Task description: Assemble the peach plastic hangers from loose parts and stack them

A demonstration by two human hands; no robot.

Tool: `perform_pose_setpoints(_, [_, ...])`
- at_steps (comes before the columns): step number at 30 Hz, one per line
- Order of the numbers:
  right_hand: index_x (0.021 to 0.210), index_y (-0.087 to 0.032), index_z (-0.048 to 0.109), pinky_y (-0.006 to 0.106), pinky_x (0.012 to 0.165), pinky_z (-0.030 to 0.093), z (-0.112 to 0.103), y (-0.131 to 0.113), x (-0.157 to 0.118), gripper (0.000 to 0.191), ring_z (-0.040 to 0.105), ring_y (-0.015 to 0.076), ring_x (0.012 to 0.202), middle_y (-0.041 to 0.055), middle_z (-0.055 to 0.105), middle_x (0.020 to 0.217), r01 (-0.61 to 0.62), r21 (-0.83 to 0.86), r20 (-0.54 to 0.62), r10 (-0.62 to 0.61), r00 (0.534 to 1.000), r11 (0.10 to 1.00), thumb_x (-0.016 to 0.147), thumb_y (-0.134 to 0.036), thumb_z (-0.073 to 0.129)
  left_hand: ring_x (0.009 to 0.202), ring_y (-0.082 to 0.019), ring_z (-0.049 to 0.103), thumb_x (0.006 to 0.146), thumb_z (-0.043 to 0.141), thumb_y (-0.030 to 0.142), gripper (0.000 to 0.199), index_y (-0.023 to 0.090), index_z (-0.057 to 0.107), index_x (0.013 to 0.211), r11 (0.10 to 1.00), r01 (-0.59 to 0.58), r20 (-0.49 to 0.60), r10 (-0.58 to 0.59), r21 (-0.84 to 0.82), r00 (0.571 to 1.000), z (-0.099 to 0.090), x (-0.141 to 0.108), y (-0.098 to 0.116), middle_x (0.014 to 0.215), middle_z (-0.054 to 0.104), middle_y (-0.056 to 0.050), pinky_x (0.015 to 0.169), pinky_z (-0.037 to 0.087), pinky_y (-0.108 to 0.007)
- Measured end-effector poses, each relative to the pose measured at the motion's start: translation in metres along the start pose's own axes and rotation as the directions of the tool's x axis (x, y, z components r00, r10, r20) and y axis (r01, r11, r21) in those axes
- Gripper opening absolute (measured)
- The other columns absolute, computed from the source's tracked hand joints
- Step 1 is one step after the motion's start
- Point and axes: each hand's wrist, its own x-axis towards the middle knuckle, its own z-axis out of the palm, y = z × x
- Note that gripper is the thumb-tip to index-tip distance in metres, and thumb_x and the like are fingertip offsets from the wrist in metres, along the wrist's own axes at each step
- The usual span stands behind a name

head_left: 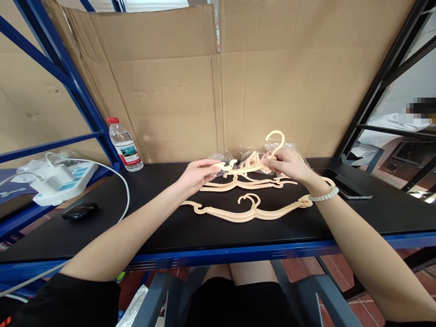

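Note:
My left hand (200, 175) pinches a small cream hooked piece (229, 165) between thumb and fingertips. Just right of it, my right hand (286, 162) is closed on a cream hanger part (247, 170), near its upright hook (279, 138). The small piece and the hanger part are very close; whether they touch is unclear. Below my hands, cream hangers (225, 186) lie on the black table (163, 231). Nearer the front edge rests another set of cream hangers (238, 215), their hooks side by side. Behind the hands are clear plastic bags (251, 159) with cream parts.
A water bottle (126, 147) stands at the back left. A white power strip (66, 181), its cable and a black mouse (80, 211) are at the left. A dark tablet (347, 185) lies at the right. Cardboard (163, 100) closes off the back.

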Motion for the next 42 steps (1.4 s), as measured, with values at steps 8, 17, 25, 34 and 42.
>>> perform_pose_setpoints(8, [0.059,-0.020,0.048,0.028,0.050,0.030,0.001,0.001,0.001,0.034,0.041,0.0113,0.048,-0.0031,0.044,0.051,-0.001,0.036,0.062,-0.001,0.998,0.999,0.086,-0.038,0.058,0.079,-0.014,0.071,0.070,0.069,0.001,0.015,0.011,0.077,0.078,0.998,0.004,-0.012,-0.005,-0.062,1.000,0.005,-0.004,0.005,0.078,0.075,-0.008,0.082,0.058,-0.024])
perform_pose_setpoints(17, [0.059,-0.020,0.047,0.028,0.049,0.029,0.002,-0.001,0.000,0.034,0.040,0.0113,0.048,-0.0026,0.045,0.051,0.004,0.042,0.083,-0.007,0.997,0.999,0.085,-0.040,0.059,0.057,-0.008,0.059,0.066,0.072,0.001,0.023,0.011,0.071,0.086,0.991,-0.005,-0.099,-0.008,-0.133,0.995,0.009,-0.006,0.005,0.062,0.065,-0.001,0.056,0.046,-0.020])
perform_pose_setpoints(25, [0.063,-0.020,0.050,0.028,0.048,0.031,0.002,-0.001,-0.001,0.034,0.041,0.0118,0.048,-0.0028,0.045,0.052,0.006,0.056,0.124,-0.013,0.992,0.998,0.085,-0.045,0.059,0.069,-0.009,0.061,0.087,0.060,0.010,0.006,0.014,0.062,0.082,0.990,-0.011,0.128,0.029,-0.139,0.991,0.008,-0.006,0.000,0.070,0.061,0.001,0.077,0.051,-0.026])
perform_pose_setpoints(34, [0.067,-0.020,0.049,0.027,0.047,0.027,0.003,0.001,-0.002,0.035,0.038,0.0108,0.048,-0.0038,0.044,0.053,0.063,0.141,0.146,-0.084,0.986,0.988,0.085,-0.047,0.061,0.063,-0.011,0.060,0.095,0.053,0.041,0.025,0.024,0.039,0.084,0.993,-0.085,0.174,0.069,0.088,0.982,0.009,-0.010,0.000,0.068,0.065,0.003,0.051,0.039,-0.016])
perform_pose_setpoints(42, [0.073,-0.020,0.054,0.028,0.047,0.028,0.005,0.007,-0.001,0.036,0.039,0.0113,0.049,-0.0036,0.044,0.054,0.082,0.158,0.117,-0.101,0.988,0.984,0.087,-0.052,0.061,0.045,-0.005,0.047,0.096,0.053,0.040,0.029,0.023,0.035,0.081,0.996,-0.089,0.161,0.093,-0.032,0.983,0.012,-0.012,0.000,0.067,0.064,0.003,0.041,0.027,-0.012])
